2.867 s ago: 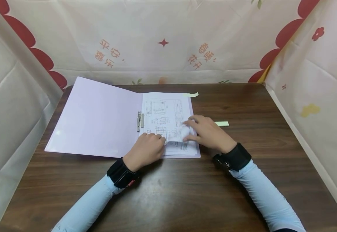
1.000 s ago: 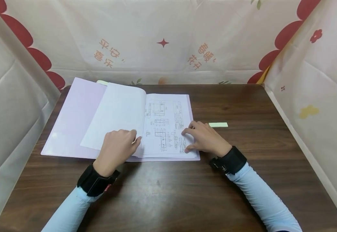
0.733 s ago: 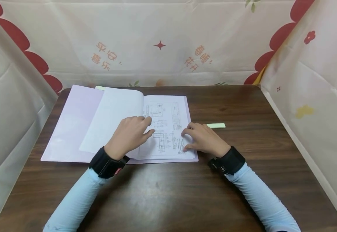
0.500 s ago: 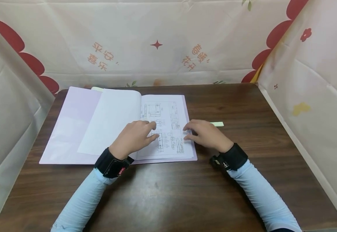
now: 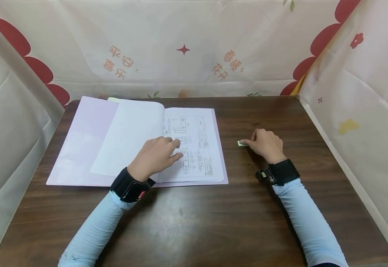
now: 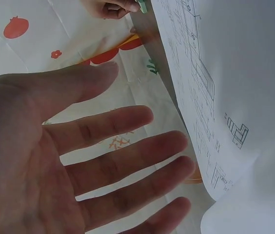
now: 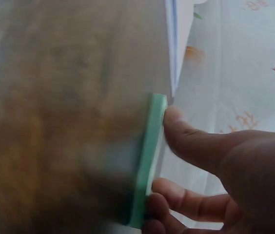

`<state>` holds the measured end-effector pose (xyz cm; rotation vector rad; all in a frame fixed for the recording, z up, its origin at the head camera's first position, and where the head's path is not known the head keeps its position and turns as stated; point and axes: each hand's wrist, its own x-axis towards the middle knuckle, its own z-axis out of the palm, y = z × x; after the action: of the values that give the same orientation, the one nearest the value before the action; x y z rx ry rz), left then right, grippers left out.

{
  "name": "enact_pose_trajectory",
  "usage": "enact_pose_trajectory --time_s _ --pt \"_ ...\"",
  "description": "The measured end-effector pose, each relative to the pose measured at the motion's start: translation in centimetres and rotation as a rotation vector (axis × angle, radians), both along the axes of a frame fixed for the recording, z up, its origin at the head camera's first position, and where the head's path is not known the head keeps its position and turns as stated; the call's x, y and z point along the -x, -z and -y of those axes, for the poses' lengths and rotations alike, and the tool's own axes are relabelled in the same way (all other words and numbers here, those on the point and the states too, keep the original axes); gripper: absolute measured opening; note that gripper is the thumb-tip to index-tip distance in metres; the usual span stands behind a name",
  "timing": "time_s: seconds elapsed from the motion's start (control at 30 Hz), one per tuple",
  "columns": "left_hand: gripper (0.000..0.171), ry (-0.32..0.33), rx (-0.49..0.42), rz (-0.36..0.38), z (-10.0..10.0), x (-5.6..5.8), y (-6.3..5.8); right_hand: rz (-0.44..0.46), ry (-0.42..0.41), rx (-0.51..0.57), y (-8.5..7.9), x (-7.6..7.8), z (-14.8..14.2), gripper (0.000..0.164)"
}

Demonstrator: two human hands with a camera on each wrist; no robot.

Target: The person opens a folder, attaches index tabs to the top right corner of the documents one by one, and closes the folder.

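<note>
A lavender folder (image 5: 67,159) lies spread on the table with a turned sheet (image 5: 130,122) over its left cover. On its right side is a page of technical drawings (image 5: 194,129). My left hand (image 5: 155,157), fingers fairly straight and spread, is over the inner part of the open pages and holds nothing; its palm side (image 6: 98,161) shows in the left wrist view. To the right of the folder, my right hand (image 5: 266,144) grips a narrow pale green pad of sticky notes (image 7: 149,161) with thumb and fingers along its edge. Part of the pad is hidden by the hand in the head view.
The dark wooden table (image 5: 194,226) reaches around the folder. A patterned cloth (image 5: 153,33) hangs behind it and along both sides. A pale green tab (image 5: 114,99) sticks out at the top of the turned sheet.
The top sheet has been turned over to the left. My left hand has since moved right over the pages. My right hand has left the page edge and taken hold of the sticky-note pad.
</note>
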<state>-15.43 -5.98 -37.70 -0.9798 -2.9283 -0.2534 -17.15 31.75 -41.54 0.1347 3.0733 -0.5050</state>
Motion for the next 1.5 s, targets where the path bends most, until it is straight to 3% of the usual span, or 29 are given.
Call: enact_pose_trajectory --time_s 0.17,0.43,0.77,0.93,1.1,1.23,1.33,1.5 --pt "0.026 0.005 0.006 -0.025 0.1 0.1 0.0 -0.005 0.038 -0.009 0.3 0.2 0.2 0.047" --pt "0.030 -0.020 0.039 -0.005 0.2 -0.1 0.0 0.010 0.049 0.030 0.1 0.6 0.2 0.043" --pt "0.033 0.066 0.067 0.007 -1.7 -1.0 0.0 0.095 0.012 0.100 -0.5 0.6 -0.7 0.039" --pt "0.041 0.141 0.164 0.024 -5.4 -1.1 -1.0 0.123 -0.038 0.129 -0.9 0.8 -1.5 0.037" --pt "0.047 0.279 0.294 0.031 -12.1 -0.2 -1.5 0.136 -0.057 0.139 -1.3 0.9 -2.2 0.033" --pt "0.051 0.395 0.339 -0.018 -16.9 1.6 0.0 0.129 -0.044 0.135 -1.3 0.9 -2.1 0.034" --pt "0.053 0.400 0.391 -0.005 -19.0 2.4 1.3 0.131 -0.037 0.125 -0.8 0.9 -1.7 0.033" --pt "0.042 0.384 0.426 -0.022 -20.4 2.9 2.6 0.125 -0.010 0.101 -0.4 0.9 -1.4 0.029"
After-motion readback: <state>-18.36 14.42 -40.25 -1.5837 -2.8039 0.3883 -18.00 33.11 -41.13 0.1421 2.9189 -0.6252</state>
